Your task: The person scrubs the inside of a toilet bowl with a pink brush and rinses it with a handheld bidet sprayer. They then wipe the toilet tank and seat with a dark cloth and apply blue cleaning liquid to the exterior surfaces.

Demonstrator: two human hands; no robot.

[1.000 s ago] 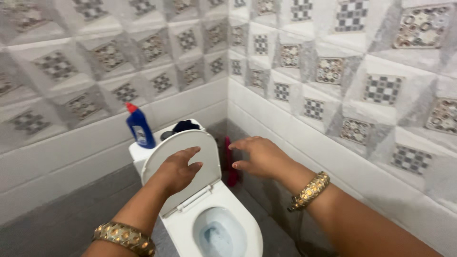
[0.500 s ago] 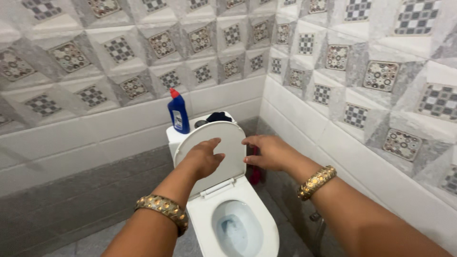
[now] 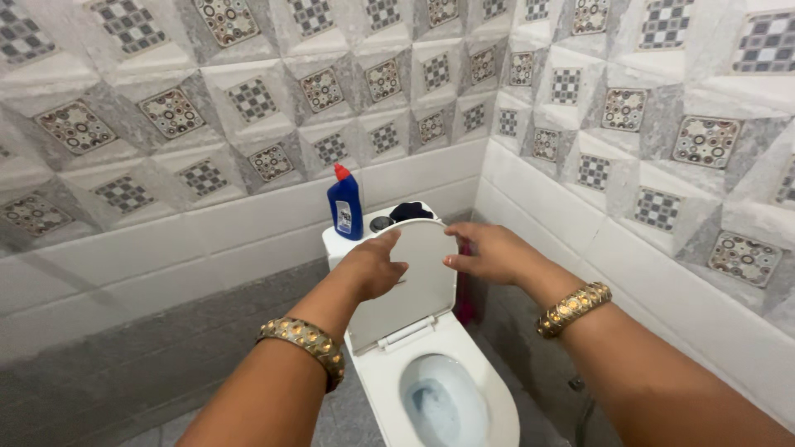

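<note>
- The white plastic toilet lid [image 3: 414, 277] stands raised against the white cistern [image 3: 338, 244]; it looks not yet lowered or taken in a grip.
- The left hand [image 3: 374, 266], fingers loosely spread, is in front of the lid's face; the right hand [image 3: 489, 251], also spread, is at its upper right edge.
- Lid is smooth, glossy, rounded, hinged below both hands.
- Beyond the left hand stands a blue, red-capped cleaner bottle [image 3: 344, 204].

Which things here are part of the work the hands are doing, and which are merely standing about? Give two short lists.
In hand:
left hand, at the raised lid
right hand, at the lid's top edge
lid
toilet, its bowl open

Standing about:
blue bottle on the tank
dark cloth on the tank
red thing behind the toilet
</note>
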